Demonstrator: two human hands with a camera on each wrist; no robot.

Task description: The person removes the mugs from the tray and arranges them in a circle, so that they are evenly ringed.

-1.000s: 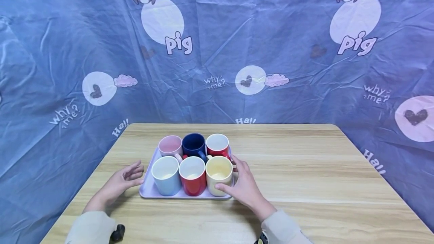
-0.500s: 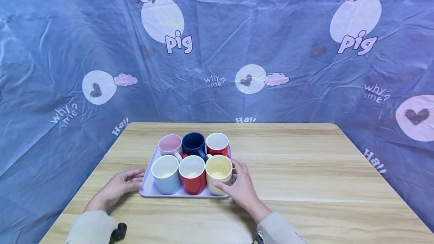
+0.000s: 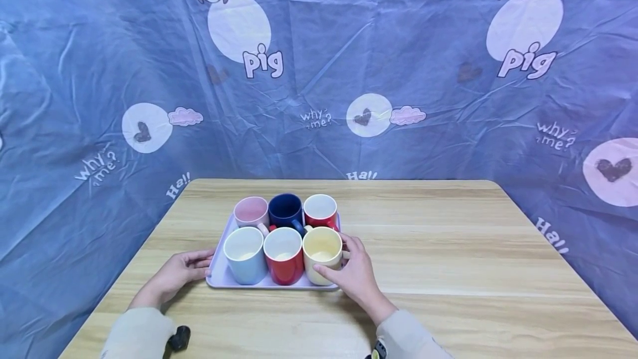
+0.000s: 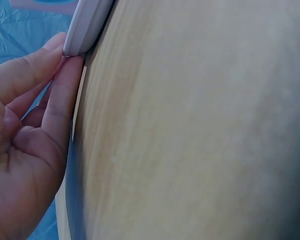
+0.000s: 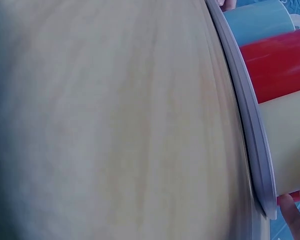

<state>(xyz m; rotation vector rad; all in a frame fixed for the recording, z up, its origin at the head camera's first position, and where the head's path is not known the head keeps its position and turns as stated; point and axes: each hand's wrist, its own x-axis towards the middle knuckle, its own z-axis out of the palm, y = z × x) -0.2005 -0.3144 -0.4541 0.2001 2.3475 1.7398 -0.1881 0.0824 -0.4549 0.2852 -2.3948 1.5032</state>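
A pale lilac tray [image 3: 222,277] carries two rows of mugs. In front stand a light blue mug [image 3: 245,262], a red mug [image 3: 284,265] and a yellow mug [image 3: 319,273]. Behind them are a pink mug [image 3: 251,212], a navy mug [image 3: 285,209] and a white-lined red mug [image 3: 320,210]. My left hand [image 3: 175,276] pinches the tray's left rim; the left wrist view has the thumb at the rim [image 4: 82,30] and fingers under it. My right hand [image 3: 355,273] holds the yellow mug from the right, thumb on its front, other fingers by its handle, partly hidden.
The tray lies on a light wood table [image 3: 448,259], left of its middle. A blue printed cloth [image 3: 319,71] hangs behind and beside the table. Beside the left sleeve is a small black object [image 3: 180,338].
The left hand has moved in to the tray's left rim and taken hold of it. The right thumb has shifted slightly left on the yellow mug. The mugs keep their places on the tray.
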